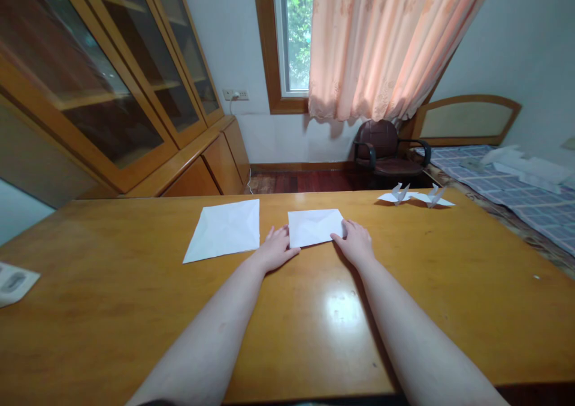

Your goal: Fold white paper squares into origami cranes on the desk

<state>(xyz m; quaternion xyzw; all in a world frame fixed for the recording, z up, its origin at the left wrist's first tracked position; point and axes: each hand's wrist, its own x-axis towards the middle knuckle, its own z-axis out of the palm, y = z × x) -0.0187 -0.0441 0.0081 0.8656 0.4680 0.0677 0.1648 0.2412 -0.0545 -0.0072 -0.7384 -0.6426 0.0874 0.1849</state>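
Observation:
A folded white sheet of paper lies on the wooden table in front of me, with faint creases across it. My left hand rests flat at its left edge, fingers stretched and the thumb near the lower left corner. At the right edge, my right hand has its thumb on top of the sheet and its fingers round the side. A larger creased white sheet lies flat to the left. Two white origami cranes stand at the table's far right.
The wooden table spans the view. A white printed item lies at its left edge, and a tiny white scrap at the right. Beyond are a brown armchair, a bed and a glass-fronted cabinet.

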